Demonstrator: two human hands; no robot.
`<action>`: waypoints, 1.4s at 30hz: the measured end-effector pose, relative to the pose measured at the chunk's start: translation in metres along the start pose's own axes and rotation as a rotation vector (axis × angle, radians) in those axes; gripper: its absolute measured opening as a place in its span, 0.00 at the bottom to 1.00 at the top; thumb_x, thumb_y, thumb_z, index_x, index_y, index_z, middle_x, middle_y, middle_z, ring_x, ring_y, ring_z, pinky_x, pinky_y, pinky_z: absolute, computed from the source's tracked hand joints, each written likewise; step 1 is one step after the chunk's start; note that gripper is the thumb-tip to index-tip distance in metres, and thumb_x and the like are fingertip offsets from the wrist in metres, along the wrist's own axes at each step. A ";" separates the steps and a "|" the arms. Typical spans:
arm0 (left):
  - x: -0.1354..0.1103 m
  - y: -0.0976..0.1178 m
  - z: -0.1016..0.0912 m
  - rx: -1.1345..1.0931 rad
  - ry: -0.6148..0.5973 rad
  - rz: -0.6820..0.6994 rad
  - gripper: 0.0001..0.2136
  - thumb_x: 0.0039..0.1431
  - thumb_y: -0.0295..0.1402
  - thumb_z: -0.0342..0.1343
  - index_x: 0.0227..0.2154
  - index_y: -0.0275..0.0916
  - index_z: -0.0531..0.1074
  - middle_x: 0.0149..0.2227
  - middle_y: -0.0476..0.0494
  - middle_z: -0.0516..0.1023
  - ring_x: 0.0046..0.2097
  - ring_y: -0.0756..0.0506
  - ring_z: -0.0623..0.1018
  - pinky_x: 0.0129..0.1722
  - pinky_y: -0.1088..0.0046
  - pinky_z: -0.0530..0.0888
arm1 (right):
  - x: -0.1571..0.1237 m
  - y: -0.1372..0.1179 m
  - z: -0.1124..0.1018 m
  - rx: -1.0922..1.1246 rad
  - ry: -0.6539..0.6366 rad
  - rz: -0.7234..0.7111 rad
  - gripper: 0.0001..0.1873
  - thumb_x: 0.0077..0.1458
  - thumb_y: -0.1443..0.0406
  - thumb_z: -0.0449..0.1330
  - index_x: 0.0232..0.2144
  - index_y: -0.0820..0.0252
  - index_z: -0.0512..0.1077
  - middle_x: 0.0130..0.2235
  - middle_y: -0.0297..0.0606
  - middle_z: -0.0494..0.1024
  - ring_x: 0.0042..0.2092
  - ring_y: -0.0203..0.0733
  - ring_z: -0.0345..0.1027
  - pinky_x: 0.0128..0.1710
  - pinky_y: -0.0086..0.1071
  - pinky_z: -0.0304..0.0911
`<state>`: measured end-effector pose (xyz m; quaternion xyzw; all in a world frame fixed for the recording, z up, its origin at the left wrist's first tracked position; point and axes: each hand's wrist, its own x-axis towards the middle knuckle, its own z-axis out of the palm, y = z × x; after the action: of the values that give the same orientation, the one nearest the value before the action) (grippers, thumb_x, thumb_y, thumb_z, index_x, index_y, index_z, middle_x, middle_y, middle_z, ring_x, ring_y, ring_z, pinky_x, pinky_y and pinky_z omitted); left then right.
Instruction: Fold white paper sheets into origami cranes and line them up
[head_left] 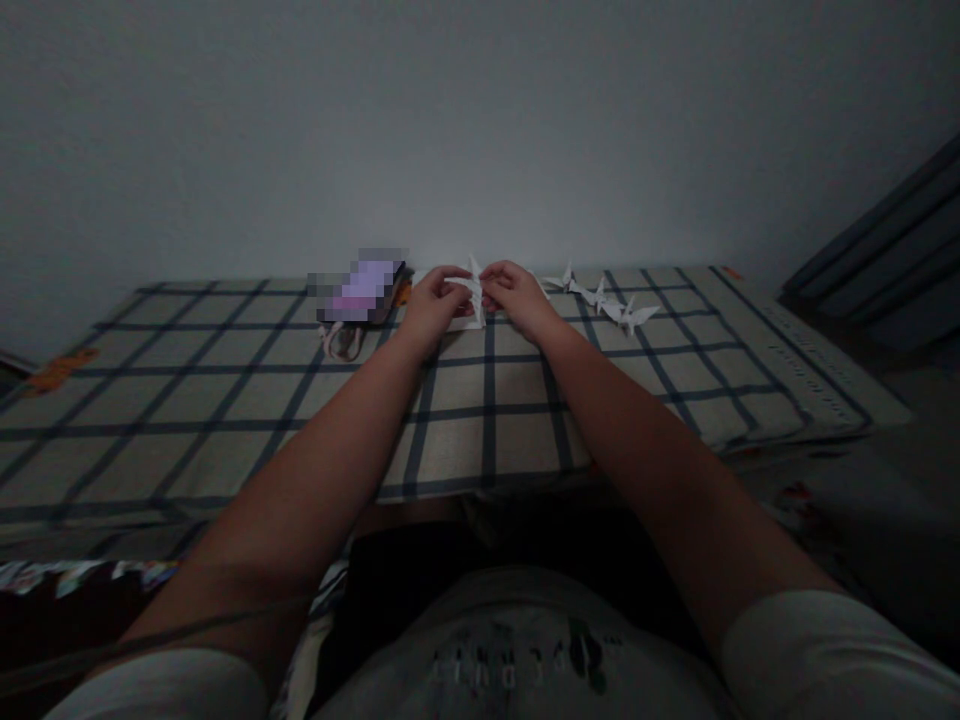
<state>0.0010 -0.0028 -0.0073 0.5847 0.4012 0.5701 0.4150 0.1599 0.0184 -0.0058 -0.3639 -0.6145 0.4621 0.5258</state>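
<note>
Between my two hands at the back middle of the table is a white folded paper crane (475, 285), its pointed tip standing up. My left hand (433, 308) pinches it from the left with thumb and fingers. From the right, my right hand (517, 298) closes its thumb and fingertips on the other side. The fingers cover much of the folds. Beneath them a flat piece of white paper (466, 323) shows partly. Just right of my right hand lie several finished-looking white paper cranes (600, 298) in a slanting row.
A phone (366, 290) with a blurred-out purple screen lies left of my left hand, a looped strap (343, 341) at its near end. The checked tablecloth (225, 400) covers the table, which stands against a plain wall (480, 130). Dark folded fabric (892, 240) hangs at the right.
</note>
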 end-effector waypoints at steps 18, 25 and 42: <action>0.006 -0.003 -0.010 -0.043 -0.037 -0.059 0.14 0.46 0.39 0.69 0.35 0.38 0.79 0.41 0.40 0.82 0.43 0.46 0.80 0.47 0.63 0.77 | -0.002 -0.004 -0.001 0.109 -0.036 0.108 0.08 0.54 0.66 0.63 0.37 0.60 0.79 0.39 0.37 0.81 0.36 0.32 0.71 0.34 0.25 0.69; 0.010 -0.009 -0.011 -0.021 0.017 -0.018 0.15 0.45 0.41 0.70 0.33 0.37 0.79 0.38 0.42 0.82 0.40 0.46 0.79 0.44 0.64 0.78 | 0.000 0.001 -0.003 0.099 -0.072 0.087 0.07 0.54 0.65 0.64 0.36 0.60 0.78 0.37 0.36 0.80 0.35 0.31 0.70 0.33 0.24 0.68; 0.008 -0.005 -0.009 0.142 0.053 0.132 0.16 0.48 0.45 0.68 0.32 0.36 0.80 0.33 0.43 0.81 0.35 0.47 0.79 0.36 0.71 0.78 | 0.001 -0.001 -0.003 -0.037 -0.010 -0.034 0.05 0.54 0.65 0.64 0.33 0.61 0.78 0.34 0.36 0.80 0.37 0.34 0.72 0.39 0.28 0.69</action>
<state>-0.0082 0.0071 -0.0094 0.6226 0.4121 0.5816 0.3230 0.1625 0.0195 -0.0049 -0.3607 -0.6316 0.4433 0.5238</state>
